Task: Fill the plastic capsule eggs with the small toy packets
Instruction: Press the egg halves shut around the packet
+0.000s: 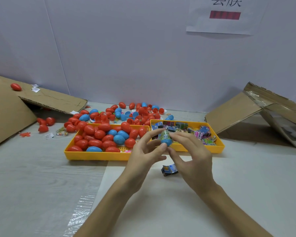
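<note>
Both hands meet above the table in front of the trays. My left hand (146, 151) pinches a blue egg half (167, 141) between thumb and fingers. A small toy packet (164, 134) sticks up out of that half, and my right hand (189, 151) touches it with its fingertips. One more packet (169, 169) lies on the table just below the hands. The left yellow tray (96, 155) holds red and blue closed eggs (99, 134). The right yellow tray (219, 146) holds several colourful packets (200, 133).
Loose red and blue eggs and open halves (135, 112) are scattered behind the trays. Cardboard sheets lean at the left (10, 108) and at the right (246, 113). A white wall with a paper sign (225, 14) closes the back.
</note>
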The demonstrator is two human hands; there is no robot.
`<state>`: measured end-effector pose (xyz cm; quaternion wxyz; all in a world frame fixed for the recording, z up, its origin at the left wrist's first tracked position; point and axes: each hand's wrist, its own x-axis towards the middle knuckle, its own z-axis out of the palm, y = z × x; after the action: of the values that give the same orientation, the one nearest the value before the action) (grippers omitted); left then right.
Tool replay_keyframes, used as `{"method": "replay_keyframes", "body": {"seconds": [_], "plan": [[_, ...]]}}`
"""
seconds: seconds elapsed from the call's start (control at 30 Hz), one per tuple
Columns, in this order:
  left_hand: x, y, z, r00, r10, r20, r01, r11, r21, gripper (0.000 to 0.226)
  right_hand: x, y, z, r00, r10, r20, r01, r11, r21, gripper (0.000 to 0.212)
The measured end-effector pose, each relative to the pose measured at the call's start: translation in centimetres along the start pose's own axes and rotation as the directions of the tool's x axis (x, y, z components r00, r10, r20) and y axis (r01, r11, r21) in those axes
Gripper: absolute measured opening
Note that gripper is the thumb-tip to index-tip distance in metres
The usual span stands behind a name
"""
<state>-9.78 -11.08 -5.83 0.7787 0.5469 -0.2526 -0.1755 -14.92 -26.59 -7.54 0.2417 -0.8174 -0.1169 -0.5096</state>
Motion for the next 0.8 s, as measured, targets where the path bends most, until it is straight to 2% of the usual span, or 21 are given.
{"method": "replay_keyframes", "body": {"seconds": [0.17, 0.4, 0.47, 0.53, 0.6, 0.63, 0.7, 0.8], "plan": [[0.06, -0.21, 0.06, 0.998, 0.066, -0.016, -0.064, 0.994, 0.093, 0.04, -0.27, 0.37, 0.18, 1.0, -0.026, -0.003, 0.026, 0.999, 0.018, 0.03], [0.06, -0.39, 0.0, 0.998, 0.057, -0.037, -0.055, 0.997, 0.049, 0.041, -0.14, 0.08, 0.16, 1.0, -0.019, 0.004, 0.019, 0.998, 0.055, 0.036], [0.09, -0.31, -0.14, 1.0, 0.028, -0.001, -0.028, 1.0, 0.003, 0.038, 0.01, -0.24, 0.05, 0.998, 0.049, 0.03, -0.052, 0.991, 0.126, 0.039], [0.08, -0.1, -0.19, 1.0, -0.011, 0.024, 0.012, 0.999, -0.042, 0.036, 0.14, -0.3, 0.0, 0.978, 0.201, 0.061, -0.209, 0.949, 0.234, 0.036], [0.08, 0.01, -0.14, 0.997, -0.054, 0.05, 0.057, 0.996, -0.07, 0.038, 0.37, -0.09, -0.05, 0.918, 0.372, 0.14, -0.397, 0.842, 0.366, 0.03], [0.11, -0.06, -0.13, 0.995, -0.073, 0.062, 0.078, 0.994, -0.078, 0.037, 0.49, 0.03, -0.06, 0.896, 0.41, 0.171, -0.443, 0.804, 0.397, 0.027], [0.17, -0.2, -0.07, 0.993, -0.096, 0.071, 0.102, 0.991, -0.085, 0.035, 0.64, 0.14, -0.15, 0.91, 0.387, 0.152, -0.415, 0.831, 0.371, 0.025], [0.21, -0.26, 0.12, 0.991, -0.109, 0.074, 0.119, 0.983, -0.142, 0.036, 0.53, 0.09, -0.34, 0.967, 0.247, 0.066, -0.256, 0.927, 0.275, 0.029]]}}
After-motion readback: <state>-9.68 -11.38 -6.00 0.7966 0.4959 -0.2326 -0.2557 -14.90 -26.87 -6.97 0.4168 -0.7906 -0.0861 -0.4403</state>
